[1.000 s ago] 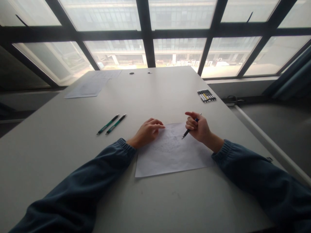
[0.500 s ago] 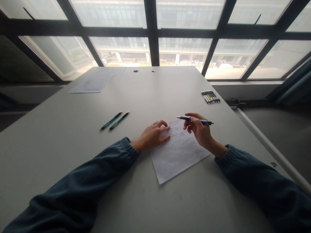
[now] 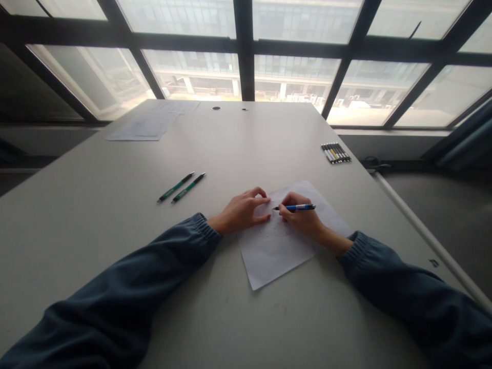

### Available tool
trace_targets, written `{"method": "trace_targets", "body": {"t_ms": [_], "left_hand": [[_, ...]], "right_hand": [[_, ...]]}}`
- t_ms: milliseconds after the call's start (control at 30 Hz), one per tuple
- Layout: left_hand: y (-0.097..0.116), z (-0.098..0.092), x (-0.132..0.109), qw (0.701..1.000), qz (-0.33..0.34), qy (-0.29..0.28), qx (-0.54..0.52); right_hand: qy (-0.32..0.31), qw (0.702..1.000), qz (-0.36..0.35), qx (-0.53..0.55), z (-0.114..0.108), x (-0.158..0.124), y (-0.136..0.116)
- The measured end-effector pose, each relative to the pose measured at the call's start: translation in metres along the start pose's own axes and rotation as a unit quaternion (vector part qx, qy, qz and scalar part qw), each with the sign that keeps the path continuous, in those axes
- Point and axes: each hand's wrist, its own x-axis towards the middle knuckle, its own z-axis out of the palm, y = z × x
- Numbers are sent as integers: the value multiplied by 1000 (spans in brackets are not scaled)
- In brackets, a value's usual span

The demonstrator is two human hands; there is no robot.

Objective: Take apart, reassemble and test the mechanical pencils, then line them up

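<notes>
A sheet of white paper (image 3: 277, 261) with faint dark marks lies at an angle on the table in front of me. Fingers apart, my left hand (image 3: 244, 209) rests on the sheet's left edge. My right hand (image 3: 302, 215) is closed around a blue pen (image 3: 302, 207) with a dark grip. The pen's tip points left, at the paper near my left fingertips; whether it touches cannot be made out. Left of my hands, two green pens (image 3: 176, 186) lie side by side on the tabletop.
The white table (image 3: 96, 215) reaches to large dark-framed windows. Several pens in a row (image 3: 336, 153) lie near its right edge. Loose papers (image 3: 142, 127) lie at the far left. A pale rail (image 3: 423, 228) runs along the right side.
My right hand has come down and left with the blue pen, from raised over the sheet to low on the paper. My left hand has stayed about where it was.
</notes>
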Motion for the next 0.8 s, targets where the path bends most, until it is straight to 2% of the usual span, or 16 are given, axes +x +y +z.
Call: {"method": "trace_targets", "body": {"t_ms": [133, 333, 500, 800], "left_hand": [[0, 0, 0, 1000, 0, -5, 4], [0, 0, 0, 1000, 2, -4, 9], [0, -1, 1, 1000, 3, -2, 6], [-2, 0, 0, 1000, 5, -4, 4]], "right_hand": [[-9, 1000, -10, -10, 0, 0, 1], [20, 999, -12, -23, 0, 1, 2], [-3, 1000, -22, -18, 0, 2, 2], [43, 999, -19, 9, 0, 1, 0]]}}
